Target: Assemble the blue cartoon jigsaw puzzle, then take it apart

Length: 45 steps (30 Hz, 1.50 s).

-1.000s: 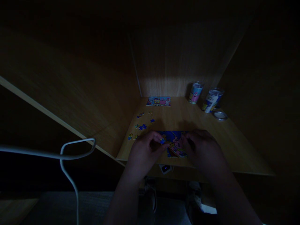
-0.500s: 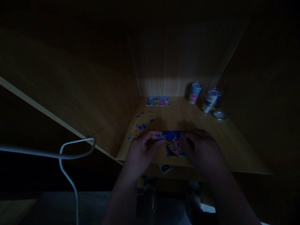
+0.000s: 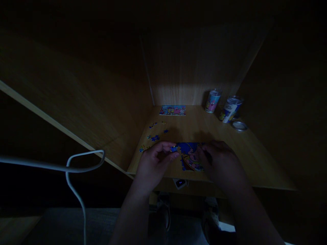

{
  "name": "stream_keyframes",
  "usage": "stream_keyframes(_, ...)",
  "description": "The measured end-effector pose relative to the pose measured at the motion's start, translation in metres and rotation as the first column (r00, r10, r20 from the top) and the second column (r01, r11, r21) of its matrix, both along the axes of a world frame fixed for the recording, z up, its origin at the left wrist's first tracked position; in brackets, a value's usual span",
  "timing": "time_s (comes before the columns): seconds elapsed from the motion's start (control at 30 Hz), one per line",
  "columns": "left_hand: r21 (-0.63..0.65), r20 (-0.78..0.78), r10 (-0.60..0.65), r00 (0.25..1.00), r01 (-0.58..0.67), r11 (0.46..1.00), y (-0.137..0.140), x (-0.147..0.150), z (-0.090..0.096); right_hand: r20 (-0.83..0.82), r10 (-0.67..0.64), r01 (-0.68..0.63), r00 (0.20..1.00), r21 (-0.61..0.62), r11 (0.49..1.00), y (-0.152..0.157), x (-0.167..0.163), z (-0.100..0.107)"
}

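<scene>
My left hand [image 3: 156, 163] is closed, with a small blue and yellow jigsaw piece [image 3: 174, 149] pinched between thumb and fingertips. That piece is at the left edge of a partly joined jigsaw puzzle [image 3: 190, 157], which is mostly blue with pink and yellow figures. Over the puzzle's right side lies my right hand [image 3: 219, 158], its fingers bent and gripping there; it hides that part of the puzzle. Loose jigsaw pieces [image 3: 155, 138] are scattered to the left of the puzzle, some partly behind my left hand.
A picture card [image 3: 173, 110] lies at the back of the wooden desk [image 3: 196, 126]. Two printed cans [image 3: 213, 101] stand at the back right, near a round metal lid [image 3: 239, 126]. A white cable [image 3: 74, 190] hangs at left. A small device [image 3: 180, 183] shows below the front edge.
My left hand has shifted very slightly left with the jigsaw piece, and the piece has tilted a little. My right hand stays on the puzzle.
</scene>
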<state>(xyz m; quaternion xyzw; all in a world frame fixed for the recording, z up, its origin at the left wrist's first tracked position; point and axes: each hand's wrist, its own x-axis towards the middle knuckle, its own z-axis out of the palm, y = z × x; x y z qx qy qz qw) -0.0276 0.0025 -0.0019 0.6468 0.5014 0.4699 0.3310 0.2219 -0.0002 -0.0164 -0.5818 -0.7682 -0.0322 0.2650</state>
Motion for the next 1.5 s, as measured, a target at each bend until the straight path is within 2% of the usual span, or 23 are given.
stream_keyframes(0.23,0.0,0.026,-0.011,1.0,0.011,1.0,0.0006,0.0007,-0.0035,-0.009,0.008,-0.009,1.0,-0.021,1.0,0.0003,0.0003,0.0009)
stream_keyframes(0.43,-0.007,-0.014,-0.011,1.0,0.011,1.0,0.0001,-0.0008,-0.0056,-0.011,0.006,-0.007,1.0,-0.019,1.0,0.0006,0.0008,-0.0001)
stream_keyframes(0.67,-0.01,0.001,-0.025,1.0,0.025,1.0,0.0002,0.0001,-0.004,-0.012,0.003,-0.003,1.0,-0.024,1.0,0.0003,0.0,0.0001)
stream_keyframes(1.1,-0.011,-0.063,-0.046,0.997,0.045,0.999,-0.0005,0.002,0.0015,-0.017,0.0,-0.001,1.0,-0.027,1.0,0.0003,-0.0001,0.0012)
stream_keyframes(1.5,0.005,-0.08,-0.017,0.997,0.017,1.0,0.001,0.001,-0.003,-0.013,0.008,-0.008,1.0,-0.02,1.0,0.0002,0.0007,0.0003)
